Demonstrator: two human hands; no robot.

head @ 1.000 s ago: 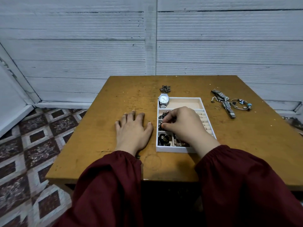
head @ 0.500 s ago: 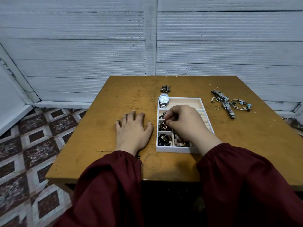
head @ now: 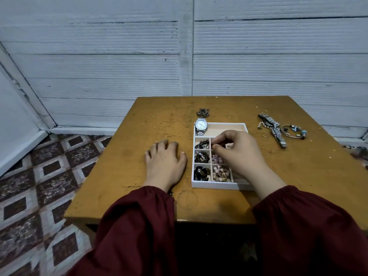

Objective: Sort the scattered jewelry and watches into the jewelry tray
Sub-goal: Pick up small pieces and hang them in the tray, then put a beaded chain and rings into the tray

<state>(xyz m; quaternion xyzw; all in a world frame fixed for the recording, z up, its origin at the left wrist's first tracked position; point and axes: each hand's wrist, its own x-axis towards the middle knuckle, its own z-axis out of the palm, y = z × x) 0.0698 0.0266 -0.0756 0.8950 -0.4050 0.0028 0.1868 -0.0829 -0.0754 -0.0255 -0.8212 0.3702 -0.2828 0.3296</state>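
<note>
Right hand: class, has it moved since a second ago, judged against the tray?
Yes. The right hand has shifted rightward across the jewelry tray, off its left column of compartments, uncovering the pink beads in the near compartments.

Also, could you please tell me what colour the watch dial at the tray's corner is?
The dial is white; head view.

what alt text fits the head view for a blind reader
A person's right hand reaches into a white jewelry tray on a wooden table, fingers pinched over a compartment; the left hand lies flat beside it. A watch and bracelet lie unsorted to the right.
</note>
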